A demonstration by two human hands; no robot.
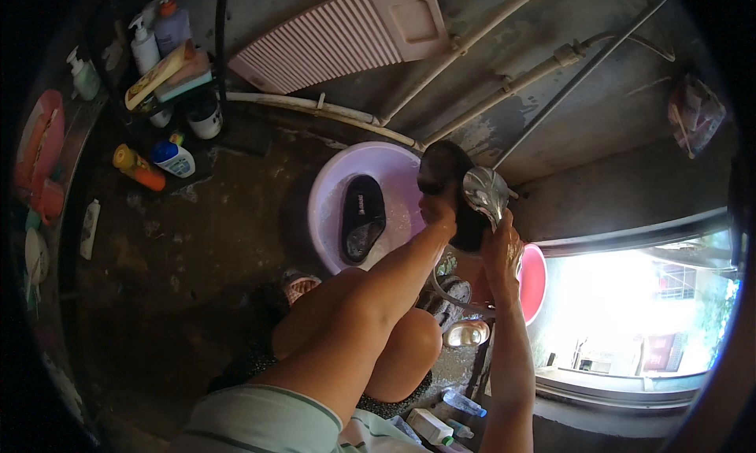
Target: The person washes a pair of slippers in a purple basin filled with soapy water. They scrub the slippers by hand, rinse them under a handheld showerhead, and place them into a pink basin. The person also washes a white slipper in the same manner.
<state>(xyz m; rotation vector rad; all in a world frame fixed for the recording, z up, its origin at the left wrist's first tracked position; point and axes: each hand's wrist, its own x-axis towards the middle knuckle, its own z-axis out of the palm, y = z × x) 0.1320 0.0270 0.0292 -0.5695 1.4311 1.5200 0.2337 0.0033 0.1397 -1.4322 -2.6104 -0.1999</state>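
Observation:
My left hand (440, 213) grips a black slipper (446, 163), raised over the right rim of a lavender plastic basin (322, 199). My right hand (503, 246) is closed around the handle of a chrome shower head (485, 188), which is right beside the slipper. A second black slipper (362, 216), with light lettering on its strap, lies in the sudsy water of the basin. Part of the held slipper is hidden behind my hands and the shower head. Whether water is spraying cannot be made out.
A pink washboard (336, 36) leans on the wall beside pipes (502, 92). At left, a black rack (222, 39) holds several bottles; an orange bottle (139, 168) and a blue-capped bottle (172, 159) are on the wet floor. A pink basin (534, 284) stands near the window (620, 311).

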